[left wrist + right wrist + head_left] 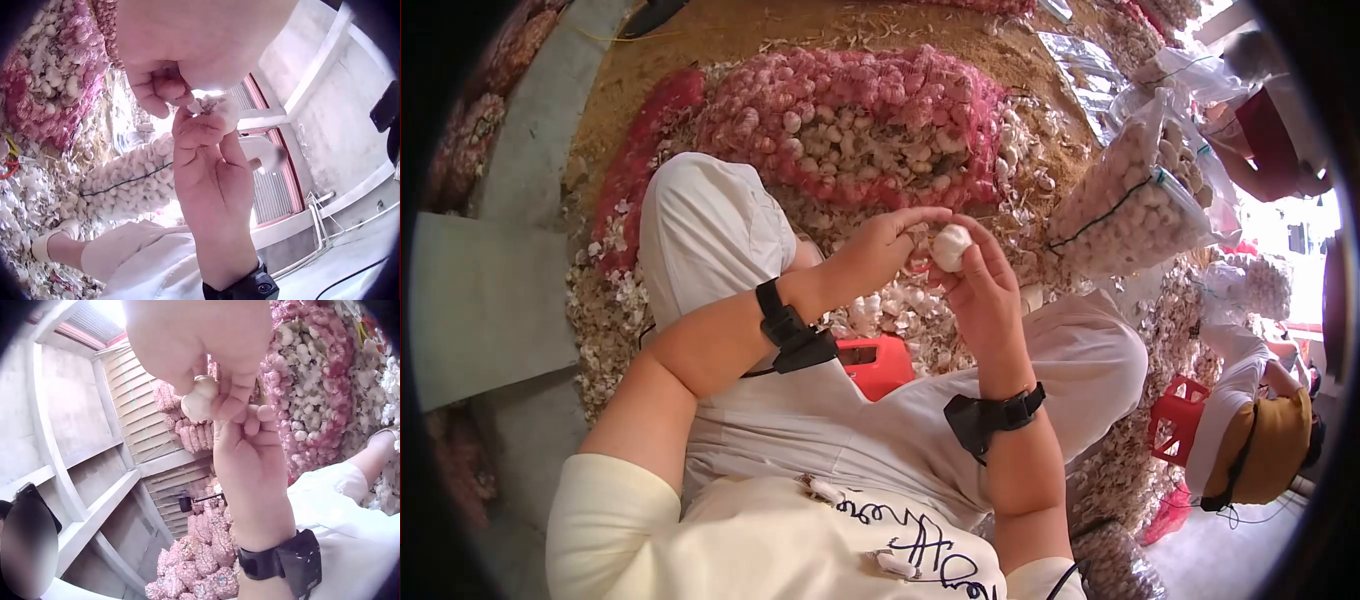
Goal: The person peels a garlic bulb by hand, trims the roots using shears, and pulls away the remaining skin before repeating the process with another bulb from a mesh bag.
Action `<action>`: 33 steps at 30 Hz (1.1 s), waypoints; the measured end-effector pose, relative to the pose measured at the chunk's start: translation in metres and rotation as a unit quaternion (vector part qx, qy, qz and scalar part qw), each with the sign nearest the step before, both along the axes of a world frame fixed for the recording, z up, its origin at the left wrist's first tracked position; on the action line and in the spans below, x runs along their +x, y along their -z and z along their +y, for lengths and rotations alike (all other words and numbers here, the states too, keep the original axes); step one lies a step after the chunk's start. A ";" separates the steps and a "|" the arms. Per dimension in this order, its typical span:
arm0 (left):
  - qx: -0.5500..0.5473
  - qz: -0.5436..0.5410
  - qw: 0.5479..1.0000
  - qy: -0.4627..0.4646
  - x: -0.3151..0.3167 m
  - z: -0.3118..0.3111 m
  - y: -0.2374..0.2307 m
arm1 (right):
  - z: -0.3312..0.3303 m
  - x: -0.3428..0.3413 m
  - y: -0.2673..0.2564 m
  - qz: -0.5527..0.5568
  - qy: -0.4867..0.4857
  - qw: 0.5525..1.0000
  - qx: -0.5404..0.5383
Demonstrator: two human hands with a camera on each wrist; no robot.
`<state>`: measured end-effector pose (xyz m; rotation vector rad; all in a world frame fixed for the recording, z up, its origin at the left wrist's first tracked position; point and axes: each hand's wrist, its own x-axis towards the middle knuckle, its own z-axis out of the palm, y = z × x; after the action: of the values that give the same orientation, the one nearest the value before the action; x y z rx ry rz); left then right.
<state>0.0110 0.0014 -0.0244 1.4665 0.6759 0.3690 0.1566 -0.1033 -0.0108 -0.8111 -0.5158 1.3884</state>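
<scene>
A whitish garlic bulb (951, 247) is held up between the two hands, over the floor in front of the crossed legs. My right hand (985, 290) grips it with thumb and bent fingers. From the other side my left hand (870, 260) reaches in, its index finger stretched over the top of the bulb. The left wrist view shows the left hand's other fingers bent, with the tips pinching at the flaky, loose-skinned end of the garlic bulb (222, 109). In the right wrist view the right palm covers part of the bulb (200, 400).
A pink mesh sack (750, 120), open on top, holds many bulbs ahead. Loose garlic skins (900, 305) cover the floor. A red plastic item (878, 366) lies between the legs. To the right stand a filled net sack (1125, 210), a red stool (1178, 420) and a seated person (1265, 445).
</scene>
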 end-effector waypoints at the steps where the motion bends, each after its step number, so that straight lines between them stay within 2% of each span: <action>1: -0.013 -0.012 1.000 -0.006 -0.001 0.002 0.004 | 0.000 0.000 -0.002 0.004 0.007 1.000 0.005; 2: -0.014 -0.009 1.000 -0.005 0.000 0.002 0.008 | 0.001 -0.001 -0.004 0.006 0.008 1.000 0.004; 4: 0.065 -0.075 0.993 -0.064 0.002 0.001 0.007 | 0.001 -0.002 -0.009 -0.037 0.040 0.998 -0.007; 5: 0.117 -0.066 0.989 -0.057 -0.001 -0.001 0.006 | 0.001 -0.004 -0.013 -0.038 0.043 0.998 -0.006; 6: 0.116 -0.064 0.990 -0.056 -0.002 -0.004 -0.004 | 0.001 -0.005 -0.011 -0.036 0.044 0.998 -0.007; 8: 0.219 0.020 0.976 0.007 -0.002 -0.009 -0.020 | 0.001 -0.006 -0.003 -0.101 0.017 0.995 -0.015; 10: 0.174 0.028 0.984 0.019 -0.002 -0.010 -0.021 | 0.000 -0.007 0.000 -0.085 0.008 0.996 -0.021; 15: 0.084 -0.086 0.993 -0.013 0.000 -0.006 -0.013 | -0.001 -0.009 -0.002 -0.092 0.001 0.996 -0.019; 18: 0.047 -0.068 0.995 -0.051 0.001 -0.008 -0.020 | -0.001 -0.008 -0.002 -0.079 0.003 0.997 -0.021; 25: -0.009 -0.027 0.998 -0.050 -0.002 0.004 -0.008 | -0.001 -0.004 0.000 -0.023 -0.026 0.999 0.009; 27: -0.221 -0.089 0.971 0.008 -0.006 0.013 0.005 | -0.002 -0.003 -0.003 0.008 -0.022 0.999 0.033; 28: -0.221 -0.090 0.971 0.008 -0.008 0.014 0.005 | -0.002 -0.002 -0.005 0.006 -0.022 0.999 0.034; 30: -0.074 -0.028 0.997 0.025 -0.011 0.015 0.000 | -0.002 0.000 -0.009 -0.006 -0.005 1.000 0.030; 31: -0.074 -0.028 0.996 0.026 -0.010 0.014 -0.001 | -0.002 0.001 -0.009 -0.006 -0.004 1.000 0.030; 33: 0.042 -0.092 0.995 0.024 -0.009 0.012 -0.009 | -0.001 0.004 -0.009 -0.084 -0.023 0.996 0.015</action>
<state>0.0025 0.0132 -0.0155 1.5039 0.4816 0.4950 0.1604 -0.1043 -0.0019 -0.9010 -0.6883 1.3575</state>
